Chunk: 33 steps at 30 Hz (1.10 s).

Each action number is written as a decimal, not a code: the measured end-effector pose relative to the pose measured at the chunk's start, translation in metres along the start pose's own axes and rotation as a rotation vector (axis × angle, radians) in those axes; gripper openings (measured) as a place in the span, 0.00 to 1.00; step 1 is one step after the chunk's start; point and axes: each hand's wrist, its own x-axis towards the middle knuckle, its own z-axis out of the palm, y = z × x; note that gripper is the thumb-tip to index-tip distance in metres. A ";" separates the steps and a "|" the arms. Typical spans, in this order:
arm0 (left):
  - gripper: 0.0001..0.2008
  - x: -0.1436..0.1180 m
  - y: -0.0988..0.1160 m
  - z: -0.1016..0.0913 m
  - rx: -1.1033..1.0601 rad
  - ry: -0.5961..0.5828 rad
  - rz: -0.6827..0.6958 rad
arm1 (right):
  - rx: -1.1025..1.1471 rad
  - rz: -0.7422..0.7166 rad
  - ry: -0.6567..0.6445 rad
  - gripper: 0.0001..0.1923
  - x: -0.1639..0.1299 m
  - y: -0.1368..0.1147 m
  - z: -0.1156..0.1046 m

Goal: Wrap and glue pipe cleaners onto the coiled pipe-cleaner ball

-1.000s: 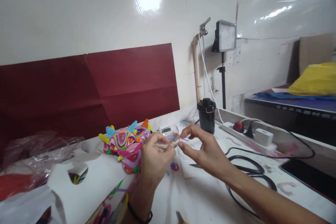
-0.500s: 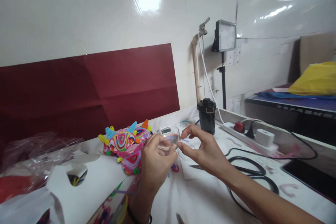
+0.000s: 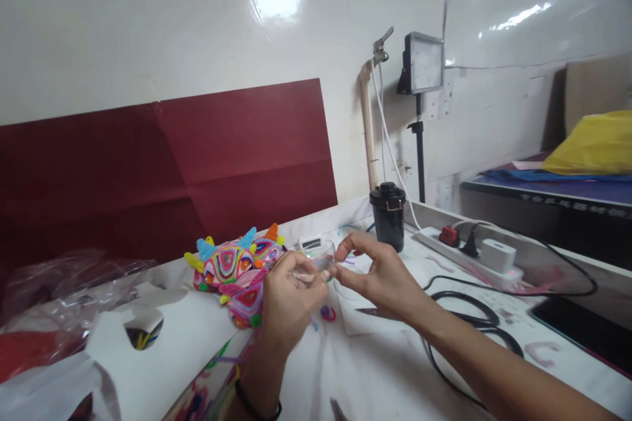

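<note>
My left hand point(image 3: 291, 302) is closed, with thumb and fingers pinched around something small and pale that I cannot make out. Close against its fingertips is my right hand point(image 3: 382, 276), thumb and index finger apart, nothing visible between them. A clear plastic container point(image 3: 323, 251) stands just behind the fingertips, partly covered by them. Left of my left hand lie brightly coloured fuzzy animal-head crafts point(image 3: 230, 266) with blue and orange horns. Pointed dark blades point(image 3: 368, 312) stick out beneath my right hand, on a white sheet point(image 3: 350, 324).
A black lidded cup point(image 3: 388, 220) stands behind my right hand. To the right are a power strip point(image 3: 434, 241), a coiled black cable point(image 3: 467, 306) and a phone point(image 3: 582, 332). White paper point(image 3: 162, 358) and clear plastic wrap point(image 3: 69, 289) cover the left. A metal tip point(image 3: 338, 410) shows in front.
Both hands have shifted slightly left together, still fingertip to fingertip. The view has tilted a little. Nothing has visibly been put down or picked up.
</note>
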 end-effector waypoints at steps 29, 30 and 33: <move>0.08 0.007 -0.018 0.002 0.027 -0.022 -0.112 | -0.179 -0.142 -0.134 0.13 0.013 0.015 -0.006; 0.08 0.008 -0.018 0.003 0.046 -0.040 -0.125 | -0.199 -0.193 -0.147 0.17 0.014 0.016 -0.007; 0.08 0.006 -0.017 0.004 0.095 -0.059 -0.121 | -0.208 -0.273 -0.298 0.23 0.019 0.017 -0.011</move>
